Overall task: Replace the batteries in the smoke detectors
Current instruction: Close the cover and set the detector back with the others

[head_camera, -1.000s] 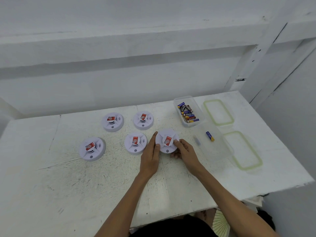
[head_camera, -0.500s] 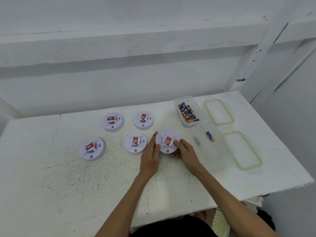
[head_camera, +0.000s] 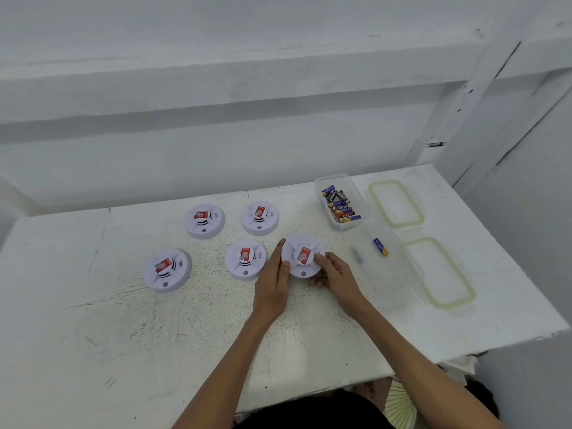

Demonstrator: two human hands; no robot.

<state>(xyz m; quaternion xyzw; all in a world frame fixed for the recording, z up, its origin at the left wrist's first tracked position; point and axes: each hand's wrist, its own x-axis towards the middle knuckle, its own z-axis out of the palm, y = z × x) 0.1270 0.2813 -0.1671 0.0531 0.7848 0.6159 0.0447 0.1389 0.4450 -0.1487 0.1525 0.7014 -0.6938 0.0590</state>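
Observation:
Several white round smoke detectors with red labels lie on the white table (head_camera: 154, 335). The rightmost smoke detector (head_camera: 301, 253) sits between my hands. My left hand (head_camera: 272, 283) lies against its left rim with straight fingers. My right hand (head_camera: 332, 272) grips its right rim, fingers curled round the edge and thumb on top. The other detectors lie at the front left (head_camera: 167, 269), the middle (head_camera: 245, 259), the back left (head_camera: 204, 220) and the back middle (head_camera: 259, 217). A clear box of batteries (head_camera: 340, 202) stands at the back right.
A second clear box (head_camera: 399, 274) holds a single blue and yellow battery (head_camera: 380, 246). Two green-rimmed lids, one at the back (head_camera: 396, 203) and one nearer (head_camera: 439, 272), lie along the table's right side. A white wall runs behind the table.
Almost nothing moved. Both hands stay on the rightmost detector, which appears turned very slightly.

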